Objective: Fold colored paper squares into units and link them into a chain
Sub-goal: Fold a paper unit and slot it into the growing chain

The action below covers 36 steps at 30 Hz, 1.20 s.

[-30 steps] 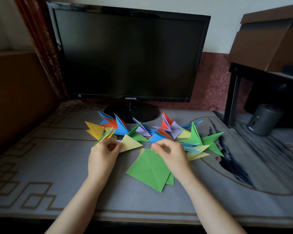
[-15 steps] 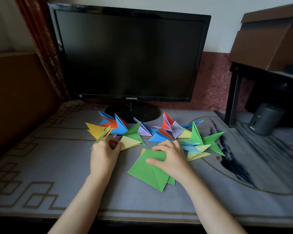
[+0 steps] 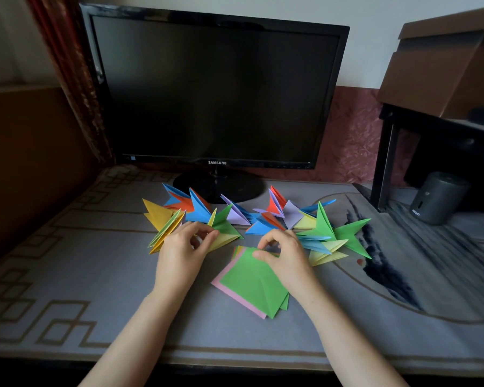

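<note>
Fingers (image 3: 273,236) pinch paper (image 3: 252,283) and chain (image 3: 199,210) before SAMSUNG monitor (image 3: 215,88).

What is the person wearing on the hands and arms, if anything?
Nothing shows. The left hand and right hand are bare, with no gloves, rings or watch. The forearms are bare too; no sleeve reaches into view.

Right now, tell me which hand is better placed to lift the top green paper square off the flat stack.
Right. The right hand pinches the far corner of the green paper square; the left hand is busy holding the pale yellow folded paper unit in the chain.
</note>
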### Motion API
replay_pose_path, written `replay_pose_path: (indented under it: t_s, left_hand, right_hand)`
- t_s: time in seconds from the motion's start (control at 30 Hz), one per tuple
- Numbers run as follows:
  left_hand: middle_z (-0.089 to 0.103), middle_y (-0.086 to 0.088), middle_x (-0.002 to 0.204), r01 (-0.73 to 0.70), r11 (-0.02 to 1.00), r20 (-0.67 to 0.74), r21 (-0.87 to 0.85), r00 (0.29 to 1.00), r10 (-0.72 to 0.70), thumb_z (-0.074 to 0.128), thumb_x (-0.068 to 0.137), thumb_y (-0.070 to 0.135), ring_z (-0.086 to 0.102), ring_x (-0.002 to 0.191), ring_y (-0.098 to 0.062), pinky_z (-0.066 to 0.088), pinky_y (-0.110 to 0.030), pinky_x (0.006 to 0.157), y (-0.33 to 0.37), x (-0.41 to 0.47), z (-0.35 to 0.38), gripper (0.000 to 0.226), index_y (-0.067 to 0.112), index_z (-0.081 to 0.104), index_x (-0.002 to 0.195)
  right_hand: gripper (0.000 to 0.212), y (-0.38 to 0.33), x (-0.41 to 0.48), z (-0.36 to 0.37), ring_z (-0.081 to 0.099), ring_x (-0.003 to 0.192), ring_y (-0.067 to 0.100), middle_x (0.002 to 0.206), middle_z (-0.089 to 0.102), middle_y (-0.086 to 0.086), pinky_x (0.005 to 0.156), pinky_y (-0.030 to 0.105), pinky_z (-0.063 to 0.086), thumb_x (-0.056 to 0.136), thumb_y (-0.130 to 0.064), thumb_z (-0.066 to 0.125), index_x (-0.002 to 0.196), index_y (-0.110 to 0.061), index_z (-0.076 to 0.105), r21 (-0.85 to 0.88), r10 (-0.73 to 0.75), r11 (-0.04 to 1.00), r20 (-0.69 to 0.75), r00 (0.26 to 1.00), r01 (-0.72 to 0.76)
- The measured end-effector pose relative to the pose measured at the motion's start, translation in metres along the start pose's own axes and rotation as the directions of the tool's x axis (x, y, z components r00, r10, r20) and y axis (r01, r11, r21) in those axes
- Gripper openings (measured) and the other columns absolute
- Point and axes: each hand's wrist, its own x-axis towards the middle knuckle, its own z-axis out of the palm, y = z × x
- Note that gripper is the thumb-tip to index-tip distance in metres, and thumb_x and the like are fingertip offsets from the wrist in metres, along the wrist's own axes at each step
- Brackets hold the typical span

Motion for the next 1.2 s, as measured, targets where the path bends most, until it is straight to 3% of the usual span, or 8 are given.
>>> replay_pose_path:
  t_s: [0.27,0.43,0.57,0.7,0.8,0.9,1.07,1.2]
  left_hand:
    - [0.070,0.018,0.086,0.086,0.955,0.235,-0.282,0.972,-0.018,0.063,0.074,0.050,0.062,0.084,-0.003,0.043,-0.011,0.067,0.016,-0.004,-0.002,0.026,0.031,0.070,0.089]
    - [0.070,0.016,0.093,0.228,0.896,0.351,-0.381,0.932,-0.088,0.075,0.066,0.039,0.065,0.090,-0.004,0.051,-0.021,0.079,0.015,-0.003,0.000,0.030,0.030,0.070,0.094]
    - [0.072,0.014,0.091,0.305,0.848,0.393,-0.433,0.911,-0.127,0.076,0.076,0.013,0.067,0.090,-0.005,0.054,-0.019,0.079,0.016,-0.002,-0.001,0.021,0.028,0.070,0.089]
    - [0.071,0.002,0.097,0.343,0.821,0.299,-0.456,0.928,-0.222,0.071,0.081,0.008,0.067,0.084,-0.001,0.054,-0.015,0.070,0.011,0.000,-0.001,0.015,0.019,0.070,0.092]
    - [0.069,-0.003,0.093,0.382,0.763,0.251,-0.521,0.923,-0.291,0.067,0.084,0.004,0.066,0.070,0.000,0.054,-0.015,0.056,0.011,0.001,-0.002,0.015,0.017,0.067,0.091]
    - [0.069,-0.001,0.092,0.405,0.716,0.219,-0.569,0.914,-0.342,0.065,0.085,0.003,0.067,0.071,-0.004,0.053,-0.016,0.053,0.010,0.002,-0.004,0.016,0.019,0.065,0.090]
    - [0.070,0.003,0.092,0.401,0.693,0.211,-0.599,0.914,-0.347,0.064,0.086,0.003,0.068,0.073,-0.001,0.051,-0.012,0.056,0.011,0.002,-0.005,0.017,0.018,0.066,0.091]
    - [0.070,0.001,0.092,0.415,0.686,0.251,-0.597,0.909,-0.332,0.063,0.087,0.002,0.068,0.072,-0.001,0.052,-0.013,0.054,0.013,0.001,-0.005,0.015,0.017,0.065,0.091]
  right_hand:
    - [0.020,-0.010,0.000,-0.005,0.052,0.057,0.002,0.058,0.061,-0.009,0.059,0.016,0.038,0.080,-0.009,0.072,0.074,-0.020,0.057,0.445,0.070,0.895,-0.077,0.995,-0.028]
    - [0.018,-0.014,0.001,-0.007,0.051,0.055,0.002,0.056,0.060,-0.010,0.057,0.013,0.038,0.082,-0.003,0.069,0.076,-0.015,0.056,0.587,0.073,0.810,-0.066,0.995,-0.021]
    - [0.012,-0.015,-0.001,-0.008,0.053,0.063,0.004,0.065,0.062,-0.008,0.062,0.016,0.040,0.084,-0.007,0.067,0.081,-0.015,0.059,0.592,0.056,0.806,-0.077,0.995,0.000]
    - [0.023,-0.019,-0.003,-0.011,0.061,0.089,-0.003,0.099,0.066,-0.005,0.080,0.010,0.043,0.090,-0.023,0.060,0.113,-0.022,0.062,0.571,-0.017,0.821,-0.028,0.999,0.030]
    - [0.032,-0.018,-0.004,-0.010,0.053,0.111,-0.003,0.118,0.057,-0.010,0.092,0.015,0.039,0.083,-0.036,0.068,0.114,-0.035,0.063,0.447,-0.143,0.890,0.088,0.986,0.089]
    - [0.049,-0.016,-0.008,-0.007,0.034,0.126,-0.008,0.132,0.037,-0.017,0.106,0.025,0.031,0.067,-0.032,0.083,0.110,-0.044,0.064,0.311,-0.153,0.948,0.272,0.950,0.063]
    - [0.058,-0.016,-0.010,-0.007,0.026,0.131,-0.009,0.139,0.026,-0.018,0.109,0.026,0.026,0.068,-0.016,0.081,0.110,-0.050,0.061,0.215,-0.195,0.968,0.310,0.930,0.132]
    - [0.035,-0.016,-0.008,-0.005,0.049,0.118,0.001,0.125,0.049,-0.005,0.102,0.023,0.038,0.072,-0.013,0.073,0.098,-0.036,0.071,0.293,-0.166,0.951,0.210,0.963,0.100]
